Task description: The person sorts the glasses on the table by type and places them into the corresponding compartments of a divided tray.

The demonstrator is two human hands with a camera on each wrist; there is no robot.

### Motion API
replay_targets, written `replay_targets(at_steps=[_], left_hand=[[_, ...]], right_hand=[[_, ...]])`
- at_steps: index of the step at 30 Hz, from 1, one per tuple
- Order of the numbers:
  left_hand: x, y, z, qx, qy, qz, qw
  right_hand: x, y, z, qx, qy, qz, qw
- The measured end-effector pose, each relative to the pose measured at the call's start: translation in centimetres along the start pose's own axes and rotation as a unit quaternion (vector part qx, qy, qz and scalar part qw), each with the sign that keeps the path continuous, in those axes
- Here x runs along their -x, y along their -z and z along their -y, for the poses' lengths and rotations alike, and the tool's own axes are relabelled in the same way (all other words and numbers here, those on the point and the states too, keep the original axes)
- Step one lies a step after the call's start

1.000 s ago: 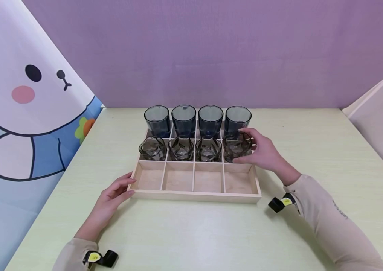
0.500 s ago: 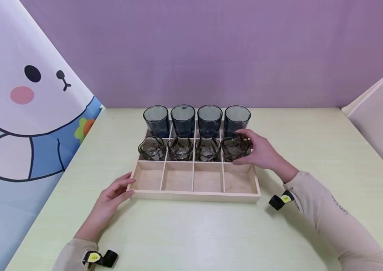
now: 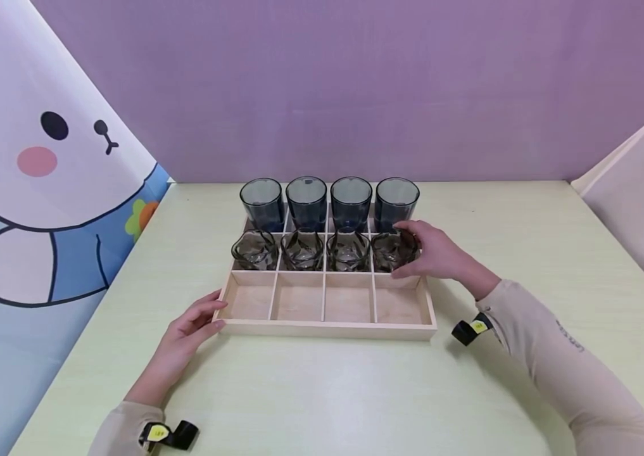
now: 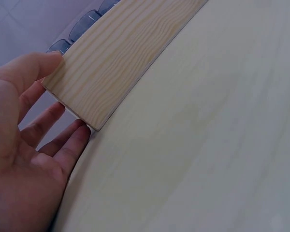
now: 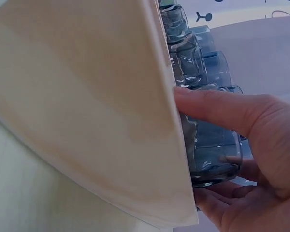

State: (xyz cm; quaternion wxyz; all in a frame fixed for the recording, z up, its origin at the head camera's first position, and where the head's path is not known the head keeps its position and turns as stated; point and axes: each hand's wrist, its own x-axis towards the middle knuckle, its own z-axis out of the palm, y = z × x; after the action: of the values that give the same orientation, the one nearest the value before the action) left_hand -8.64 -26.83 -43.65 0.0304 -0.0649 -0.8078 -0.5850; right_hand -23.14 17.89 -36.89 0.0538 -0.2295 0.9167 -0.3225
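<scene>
A pale wooden tray [image 3: 322, 329], divided into compartments, lies on the table. My left hand [image 3: 187, 332] holds its front left corner, thumb at the front face and fingertips against the left side, as the left wrist view shows. At the right end of the middle row, my right hand [image 3: 435, 252] grips a dark, wavy-rimmed glass tumbler [image 3: 392, 252], thumb on the near side and fingers around the far side. This tumbler stands upright, low in its compartment. Beside it sit several matching tumblers [image 3: 348, 252]. Taller blue-grey glasses [image 3: 306, 206] fill the back row.
Several front-row compartments [image 3: 299, 297] hold nothing. The pale table [image 3: 327, 392] extends in front of and beside the tray. A purple backdrop [image 3: 356, 88] rises behind it, and a cartoon-printed cloth [image 3: 31, 253] hangs at the left.
The tumbler in my right hand has sunk a little into its compartment, and the hand has shifted slightly down with it. My left hand stays at the tray's corner.
</scene>
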Motion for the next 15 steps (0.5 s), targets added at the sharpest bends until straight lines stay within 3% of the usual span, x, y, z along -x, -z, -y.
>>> replay_targets(at_steps=[8,15], left_hand=[[-0.04,0.04,0.08,0.000,-0.002,0.002,1.0000],[-0.11,0.11,0.29,0.000,-0.005,0.002,1.0000]], right_hand=[[-0.14,0.00,-0.11,0.004,-0.006,0.009,0.9999],[0.28,-0.15,-0.63,-0.061,-0.006,0.009,0.9981]])
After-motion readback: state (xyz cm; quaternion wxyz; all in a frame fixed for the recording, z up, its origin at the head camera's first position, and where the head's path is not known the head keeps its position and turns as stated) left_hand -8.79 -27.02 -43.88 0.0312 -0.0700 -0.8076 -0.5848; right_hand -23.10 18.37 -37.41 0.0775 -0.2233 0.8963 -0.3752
